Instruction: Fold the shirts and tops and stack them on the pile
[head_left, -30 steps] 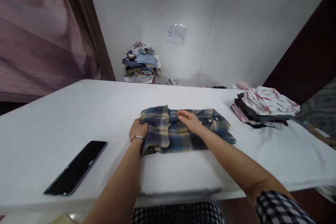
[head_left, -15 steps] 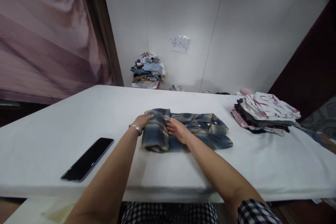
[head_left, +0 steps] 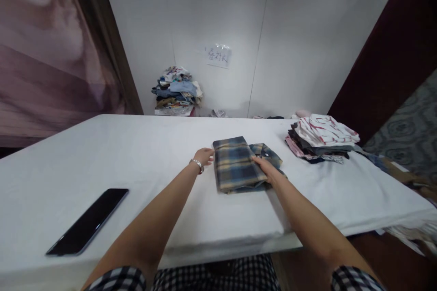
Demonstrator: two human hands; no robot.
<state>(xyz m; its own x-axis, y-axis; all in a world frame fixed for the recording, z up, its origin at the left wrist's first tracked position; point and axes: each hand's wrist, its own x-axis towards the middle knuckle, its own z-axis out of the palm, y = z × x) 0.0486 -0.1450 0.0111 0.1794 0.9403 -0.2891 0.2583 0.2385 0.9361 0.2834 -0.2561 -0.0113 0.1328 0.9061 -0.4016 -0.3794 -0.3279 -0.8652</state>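
A blue, yellow and dark plaid shirt (head_left: 237,163) lies folded on the white-covered table in front of me. Its collar end shows past the right side of the folded part. My right hand (head_left: 268,168) grips the right edge of the fold, the thumb on top and the other fingers mostly hidden beneath. Beside the shirt's left edge is my left hand (head_left: 205,157), a bracelet on its wrist. Its fingers are stretched out and hold nothing; whether the tips touch the cloth I cannot tell.
On the table's right stands a stack of folded clothes (head_left: 322,134) with a white and red garment on top. A black phone (head_left: 88,223) lies at the front left. Behind the table is a tall pile of clothes (head_left: 177,88), below a handwritten sign (head_left: 218,56) on the wall.
The left part of the shirt has been folded over to the right, covering more of the body. My left hand has let go; my right hand has moved right and closed on the fold's edge.
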